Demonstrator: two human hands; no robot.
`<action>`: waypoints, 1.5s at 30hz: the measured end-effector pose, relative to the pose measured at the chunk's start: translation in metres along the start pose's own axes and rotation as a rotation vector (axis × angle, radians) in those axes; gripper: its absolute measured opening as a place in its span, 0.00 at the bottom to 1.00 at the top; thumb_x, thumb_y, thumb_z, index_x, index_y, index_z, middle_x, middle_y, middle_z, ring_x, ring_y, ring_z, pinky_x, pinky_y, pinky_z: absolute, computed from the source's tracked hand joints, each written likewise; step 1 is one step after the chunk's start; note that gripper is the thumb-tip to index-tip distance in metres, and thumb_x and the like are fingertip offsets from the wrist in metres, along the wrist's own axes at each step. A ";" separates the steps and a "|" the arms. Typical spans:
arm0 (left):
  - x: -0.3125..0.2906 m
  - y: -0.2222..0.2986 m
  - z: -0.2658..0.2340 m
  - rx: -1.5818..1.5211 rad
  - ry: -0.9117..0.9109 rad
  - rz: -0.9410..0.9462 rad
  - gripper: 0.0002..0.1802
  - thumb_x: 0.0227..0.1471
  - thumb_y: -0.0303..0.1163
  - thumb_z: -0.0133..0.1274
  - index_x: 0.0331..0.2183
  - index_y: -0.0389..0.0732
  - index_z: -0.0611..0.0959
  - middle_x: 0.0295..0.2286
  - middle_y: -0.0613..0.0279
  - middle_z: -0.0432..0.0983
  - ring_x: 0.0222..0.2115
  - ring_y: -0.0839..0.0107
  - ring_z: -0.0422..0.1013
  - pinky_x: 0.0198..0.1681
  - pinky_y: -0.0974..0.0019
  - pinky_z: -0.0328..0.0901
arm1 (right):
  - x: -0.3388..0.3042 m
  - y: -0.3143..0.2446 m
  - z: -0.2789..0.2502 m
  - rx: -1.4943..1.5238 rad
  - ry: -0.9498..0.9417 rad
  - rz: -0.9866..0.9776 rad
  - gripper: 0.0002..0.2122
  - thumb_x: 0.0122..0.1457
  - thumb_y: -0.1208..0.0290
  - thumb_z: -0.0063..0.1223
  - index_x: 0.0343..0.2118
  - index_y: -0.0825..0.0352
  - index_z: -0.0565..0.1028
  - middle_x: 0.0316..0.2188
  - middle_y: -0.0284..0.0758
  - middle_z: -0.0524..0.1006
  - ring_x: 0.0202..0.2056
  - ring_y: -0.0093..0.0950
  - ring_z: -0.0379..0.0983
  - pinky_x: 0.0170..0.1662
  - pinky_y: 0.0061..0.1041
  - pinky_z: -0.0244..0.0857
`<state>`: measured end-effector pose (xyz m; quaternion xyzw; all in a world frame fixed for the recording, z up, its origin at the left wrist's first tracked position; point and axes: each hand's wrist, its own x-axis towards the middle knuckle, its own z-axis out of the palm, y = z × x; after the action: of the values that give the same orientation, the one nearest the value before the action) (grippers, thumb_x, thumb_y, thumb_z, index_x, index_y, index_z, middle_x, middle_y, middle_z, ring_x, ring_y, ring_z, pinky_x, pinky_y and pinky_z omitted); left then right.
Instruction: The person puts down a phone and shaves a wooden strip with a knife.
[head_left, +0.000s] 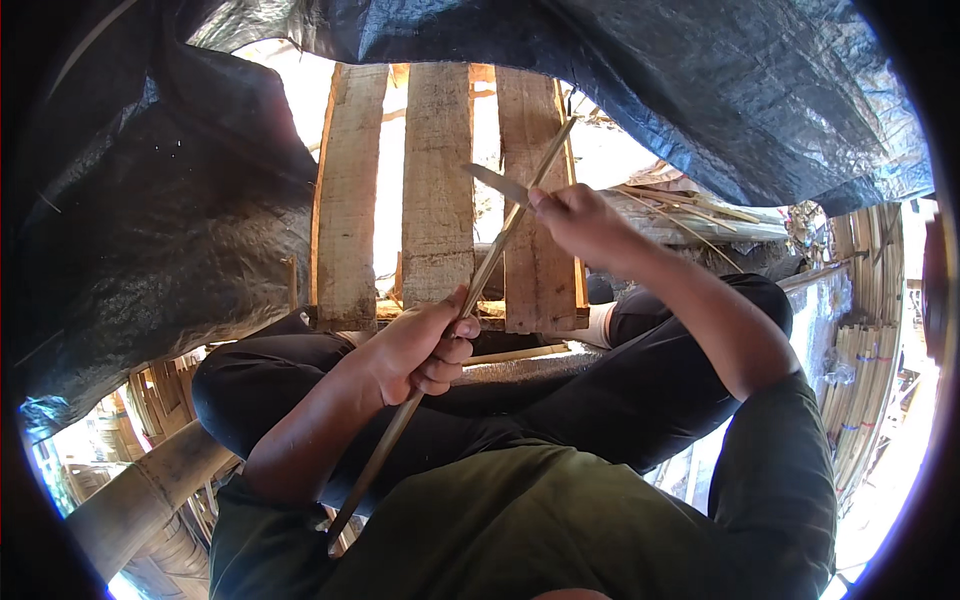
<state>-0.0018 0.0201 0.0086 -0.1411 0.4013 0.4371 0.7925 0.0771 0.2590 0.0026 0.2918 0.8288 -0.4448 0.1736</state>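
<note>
Bamboo strip (470, 300) before wooden planks (438, 190)

Pale tan bamboo strip (470, 300); grey knife blade (497, 183); weathered brown planks (437, 190); glossy black tarp (150, 200) at ten o'clock; olive-green shirt (560, 520); trousers (600, 390) probably black.

Three planks (437, 195) — one strip (470, 290), one knife (500, 185).

Outdoor bamboo-craft workshop, makeshift: dark tarpaulin (150, 200) served as roof, rough wooden planks (437, 190) stood ahead, thick bamboo pole (140, 500) lay nearby, bundled bamboo strips (865, 390) were stacked at right (daylight showed between).
</note>
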 end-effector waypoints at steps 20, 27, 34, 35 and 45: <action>0.001 -0.002 0.010 0.103 -0.021 0.053 0.27 0.63 0.62 0.30 0.23 0.53 0.63 0.14 0.81 0.45 0.11 0.86 0.41 0.12 0.77 0.38 | -0.011 -0.005 -0.014 0.331 -0.009 0.075 0.20 0.62 0.52 0.52 0.21 0.63 0.68 0.08 0.23 0.61 0.07 0.15 0.52 0.10 0.21 0.45; 0.006 -0.023 0.018 0.896 0.405 0.621 0.21 0.64 0.49 0.42 0.33 0.39 0.71 0.15 0.66 0.62 0.14 0.74 0.61 0.19 0.68 0.59 | -0.017 -0.001 0.003 0.495 0.065 -0.022 0.18 0.62 0.57 0.56 0.21 0.62 0.66 0.08 0.22 0.58 0.08 0.14 0.50 0.11 0.20 0.42; 0.009 -0.058 0.013 1.420 0.706 1.022 0.10 0.62 0.29 0.42 0.38 0.30 0.72 0.24 0.44 0.75 0.26 0.44 0.73 0.31 0.52 0.66 | -0.023 -0.008 -0.011 0.269 0.004 -0.025 0.17 0.64 0.56 0.52 0.25 0.64 0.68 0.11 0.23 0.61 0.11 0.14 0.55 0.13 0.19 0.49; 0.008 -0.057 0.013 1.418 0.708 1.023 0.10 0.62 0.29 0.42 0.38 0.30 0.72 0.24 0.44 0.75 0.26 0.44 0.73 0.31 0.52 0.66 | -0.022 -0.005 -0.015 0.322 -0.002 0.013 0.17 0.65 0.56 0.49 0.26 0.65 0.68 0.14 0.25 0.63 0.13 0.14 0.57 0.15 0.19 0.51; 0.014 -0.053 -0.003 1.559 0.780 0.864 0.08 0.61 0.29 0.44 0.35 0.33 0.70 0.20 0.41 0.71 0.23 0.43 0.70 0.28 0.45 0.64 | 0.007 0.033 -0.042 -0.291 0.313 -0.128 0.18 0.66 0.63 0.40 0.30 0.74 0.76 0.23 0.51 0.77 0.24 0.43 0.76 0.30 0.43 0.67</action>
<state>0.0439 -0.0039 -0.0110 0.4476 0.8298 0.2244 0.2463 0.0917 0.3108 0.0010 0.2757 0.9180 -0.2799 0.0545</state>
